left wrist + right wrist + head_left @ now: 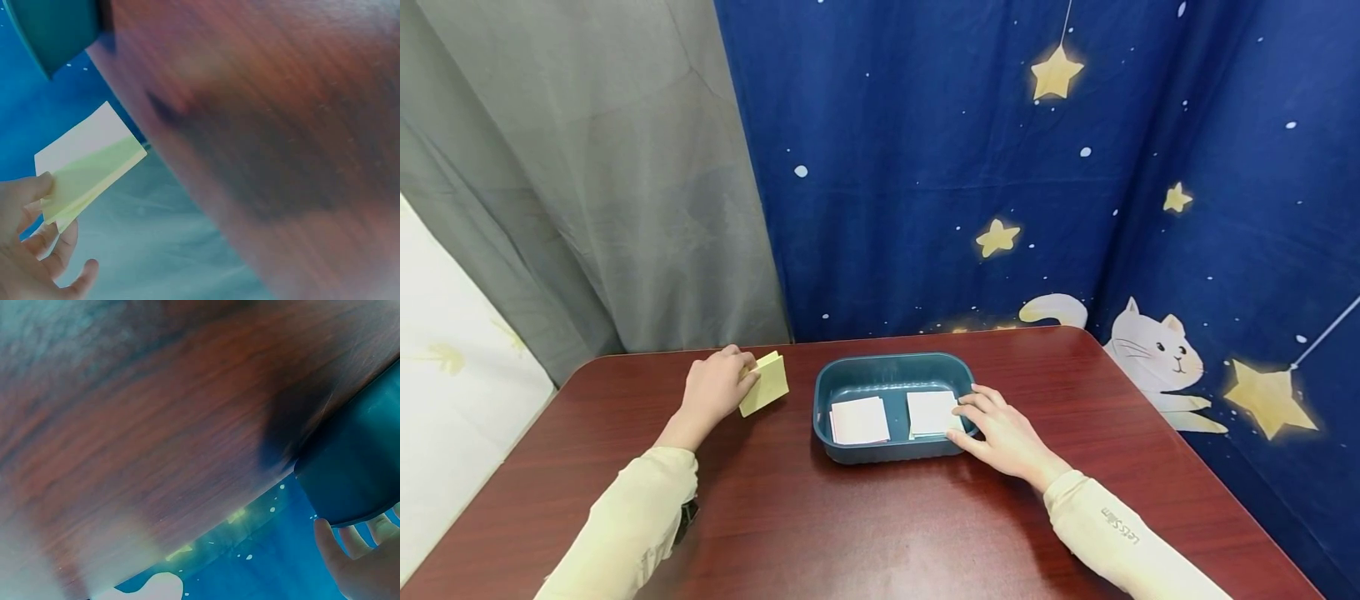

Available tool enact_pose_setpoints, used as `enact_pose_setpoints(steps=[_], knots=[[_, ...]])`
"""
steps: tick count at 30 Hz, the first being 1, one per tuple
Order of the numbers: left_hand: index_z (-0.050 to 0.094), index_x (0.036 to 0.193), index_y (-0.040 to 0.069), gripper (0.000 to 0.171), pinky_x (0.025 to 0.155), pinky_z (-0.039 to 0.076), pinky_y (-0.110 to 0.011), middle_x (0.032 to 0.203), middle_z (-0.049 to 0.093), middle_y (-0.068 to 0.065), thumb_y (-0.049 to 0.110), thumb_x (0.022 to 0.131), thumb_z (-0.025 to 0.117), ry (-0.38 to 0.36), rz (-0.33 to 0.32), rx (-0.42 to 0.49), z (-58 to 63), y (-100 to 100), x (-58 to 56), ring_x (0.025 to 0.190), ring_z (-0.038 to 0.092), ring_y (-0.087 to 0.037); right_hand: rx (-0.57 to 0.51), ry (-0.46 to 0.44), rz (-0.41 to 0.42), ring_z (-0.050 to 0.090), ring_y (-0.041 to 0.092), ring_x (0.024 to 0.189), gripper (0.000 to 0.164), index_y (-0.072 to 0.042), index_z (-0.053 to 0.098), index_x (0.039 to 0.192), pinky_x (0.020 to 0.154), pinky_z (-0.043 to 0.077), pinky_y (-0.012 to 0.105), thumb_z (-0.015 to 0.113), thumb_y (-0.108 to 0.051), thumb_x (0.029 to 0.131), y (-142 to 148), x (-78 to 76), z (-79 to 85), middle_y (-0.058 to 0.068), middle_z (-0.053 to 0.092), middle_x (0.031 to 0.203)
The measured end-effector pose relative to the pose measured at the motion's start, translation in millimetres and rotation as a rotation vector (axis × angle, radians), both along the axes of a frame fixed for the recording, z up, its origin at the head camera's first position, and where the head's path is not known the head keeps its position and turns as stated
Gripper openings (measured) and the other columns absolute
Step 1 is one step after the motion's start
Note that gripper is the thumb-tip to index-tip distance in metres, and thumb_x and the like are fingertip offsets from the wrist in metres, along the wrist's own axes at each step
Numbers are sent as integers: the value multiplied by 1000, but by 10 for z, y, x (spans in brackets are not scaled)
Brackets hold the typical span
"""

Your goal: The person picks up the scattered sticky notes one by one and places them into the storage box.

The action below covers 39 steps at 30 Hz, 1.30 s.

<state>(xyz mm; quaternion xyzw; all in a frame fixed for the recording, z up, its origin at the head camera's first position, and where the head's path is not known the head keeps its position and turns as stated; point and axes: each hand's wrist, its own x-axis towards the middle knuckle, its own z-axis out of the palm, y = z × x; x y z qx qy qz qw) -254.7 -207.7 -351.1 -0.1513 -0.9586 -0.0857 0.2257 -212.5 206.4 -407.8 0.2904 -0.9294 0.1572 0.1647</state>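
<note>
Over the left part of the table, my left hand [718,383] pinches a small stack of yellow sticky notes [765,386] between thumb and fingers. In the left wrist view the sheets of these notes [94,165] stand tilted and slightly apart at one edge. A dark teal plastic bin [880,452] stands at the middle of the table. Inside it lie two stacks of white square notes, one left [860,421] and one right [932,412]. My right hand [1003,435] lies over the bin's right rim, fingers extended, fingertips at the right stack.
The reddish-brown wooden table [880,533] ends at a far edge close behind the bin. Beyond it hang a grey curtain [685,208] and a blue curtain [910,208] with stars. A dark band [686,521] shows at the left sleeve.
</note>
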Motion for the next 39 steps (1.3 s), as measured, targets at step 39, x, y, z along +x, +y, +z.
enact_pose_setpoints(steps=[39], knots=[[67,82,10,10,61,40,-41,78,55,-1,18,78,67,164,-245,-28,548,864,220,65,51,-17,-18,22,14,33,25,120,46,-13,64,104,84,39,46,49,-52,84,10,3,-6,4,54,111]])
